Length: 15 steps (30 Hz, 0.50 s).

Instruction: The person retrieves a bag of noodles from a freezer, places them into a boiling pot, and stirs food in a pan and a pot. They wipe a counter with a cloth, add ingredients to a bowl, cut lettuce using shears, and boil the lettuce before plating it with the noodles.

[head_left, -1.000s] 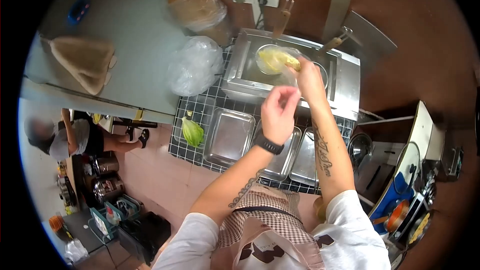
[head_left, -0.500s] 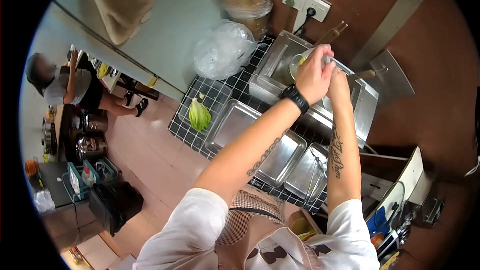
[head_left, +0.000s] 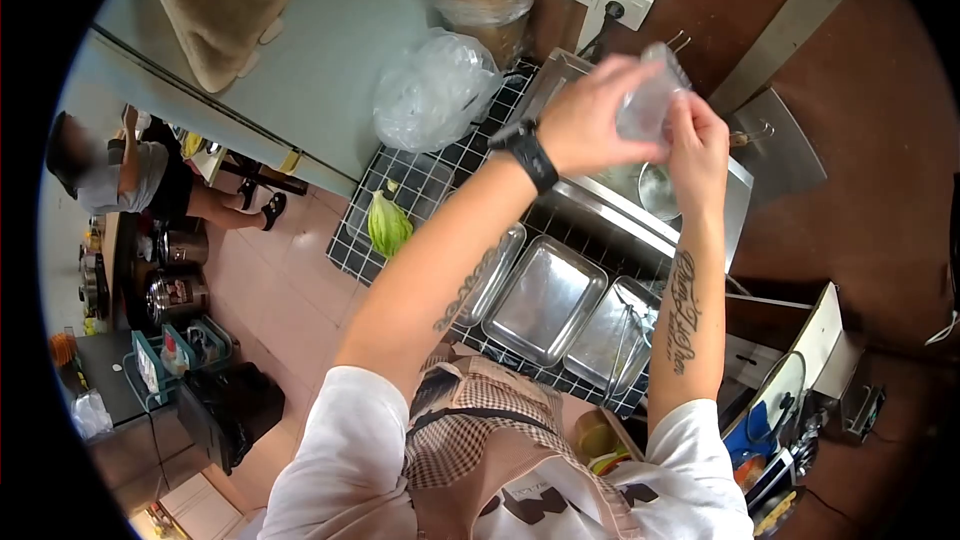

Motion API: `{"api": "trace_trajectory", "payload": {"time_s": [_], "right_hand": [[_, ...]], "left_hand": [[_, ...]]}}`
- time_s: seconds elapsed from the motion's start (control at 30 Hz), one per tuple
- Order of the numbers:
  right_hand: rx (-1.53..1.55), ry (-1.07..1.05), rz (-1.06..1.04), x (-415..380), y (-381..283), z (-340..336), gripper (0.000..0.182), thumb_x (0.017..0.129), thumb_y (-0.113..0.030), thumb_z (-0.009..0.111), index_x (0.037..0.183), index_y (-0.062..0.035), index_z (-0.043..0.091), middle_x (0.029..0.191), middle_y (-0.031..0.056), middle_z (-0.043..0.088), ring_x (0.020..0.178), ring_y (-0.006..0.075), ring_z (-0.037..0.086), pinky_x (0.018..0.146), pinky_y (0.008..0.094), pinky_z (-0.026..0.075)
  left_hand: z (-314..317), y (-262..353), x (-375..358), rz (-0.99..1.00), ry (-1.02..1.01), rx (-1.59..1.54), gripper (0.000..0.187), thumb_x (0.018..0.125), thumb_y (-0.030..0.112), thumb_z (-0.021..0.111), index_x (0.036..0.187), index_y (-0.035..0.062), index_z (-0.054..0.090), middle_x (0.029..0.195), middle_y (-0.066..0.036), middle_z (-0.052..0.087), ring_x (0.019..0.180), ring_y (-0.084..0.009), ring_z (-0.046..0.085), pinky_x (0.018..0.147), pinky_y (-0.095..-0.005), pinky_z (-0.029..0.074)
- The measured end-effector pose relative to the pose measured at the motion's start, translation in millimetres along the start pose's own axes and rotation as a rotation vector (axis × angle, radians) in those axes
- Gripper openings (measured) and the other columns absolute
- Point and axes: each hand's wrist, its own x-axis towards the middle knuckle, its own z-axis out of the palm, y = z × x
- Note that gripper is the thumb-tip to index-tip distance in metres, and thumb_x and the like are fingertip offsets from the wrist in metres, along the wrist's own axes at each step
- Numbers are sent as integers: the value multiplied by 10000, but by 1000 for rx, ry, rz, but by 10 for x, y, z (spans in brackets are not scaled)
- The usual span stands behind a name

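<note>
A translucent plastic bag or cup, too blurred to tell which, is between my two hands above the steel cooker. My left hand, with a black watch on the wrist, curves its thumb and fingers around the plastic from the left. From the other side, my right hand pinches its edge. Just below the right hand, the round rim of a strainer shows in the cooker. My forearms cover part of the counter.
Steel trays lie on the tiled counter, with tongs on the rightmost. A lettuce head and a bundled plastic bag sit left. A wall socket is behind the cooker. Another person stands far left.
My hands, pressed together over the cooker before, have moved apart, the left one shifting left. The translucent plastic now shows between them. The whole view has shifted slightly.
</note>
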Motion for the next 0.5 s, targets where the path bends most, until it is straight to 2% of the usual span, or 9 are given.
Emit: {"api": "trace_trajectory", "payload": {"time_s": [0.03,0.07,0.13,0.17,0.23,0.3,0.33,0.43,0.5], "right_hand": [[114,-155,55,-32,-38,-28,281,935,-241,640,982,30,697,789,23,670,753,73,581,634,258,451],[61,-70,40,-1,-82,-46,281,918,-239,659,990,29,697,799,32,678,762,80,592,661,256,461],[-43,114,12,128,-115,-103,290,884,-236,698,1005,28,697,819,51,693,779,94,614,717,251,481],[-68,242,-28,307,5,-125,357,847,-236,732,1073,35,681,909,83,714,849,130,644,806,268,500],[-309,279,-114,722,422,6,441,830,-247,740,1153,40,651,1043,152,708,946,227,669,851,334,518],[-307,91,-20,1009,644,145,456,823,-258,742,1159,36,651,1069,187,704,986,280,679,854,363,522],[-192,-95,93,1070,645,212,450,820,-262,741,1151,33,658,1053,202,708,994,302,685,857,372,522],[-536,-194,-39,949,103,213,310,854,-223,703,1042,23,695,908,213,710,902,357,686,822,393,526],[-596,-216,-8,909,9,277,249,868,-199,684,983,22,697,878,208,706,850,374,678,796,411,527]], "left_hand": [[56,-16,-131,57,-14,33,534,748,195,794,1235,64,617,971,-93,658,700,-175,579,646,-291,501],[68,-103,-241,64,-11,73,478,754,168,780,1192,44,635,956,-98,665,716,-193,594,667,-292,508],[-201,-115,-504,-231,-82,31,309,795,121,743,1067,-1,663,921,-85,674,768,-167,615,712,-278,503],[-322,-125,-650,-343,-22,-53,250,804,113,733,1014,-9,670,914,-104,668,796,-187,636,720,-289,506],[-548,-139,-1001,-489,88,-101,191,821,99,723,960,-20,670,872,-109,648,785,-181,626,704,-287,491],[-768,-115,-1265,-552,134,-68,180,831,96,726,950,-22,662,821,-83,621,735,-151,579,671,-273,462],[-877,-73,-1385,-595,138,-72,174,834,98,730,941,-20,661,806,-71,609,723,-147,564,661,-273,452],[-1255,-6,-1713,-612,41,167,150,836,77,736,925,-19,664,804,-66,618,723,-122,558,652,-272,445],[-1355,-209,-1942,-717,110,-21,173,829,88,739,946,-16,667,832,-79,639,737,-151,585,682,-280,468]]}}
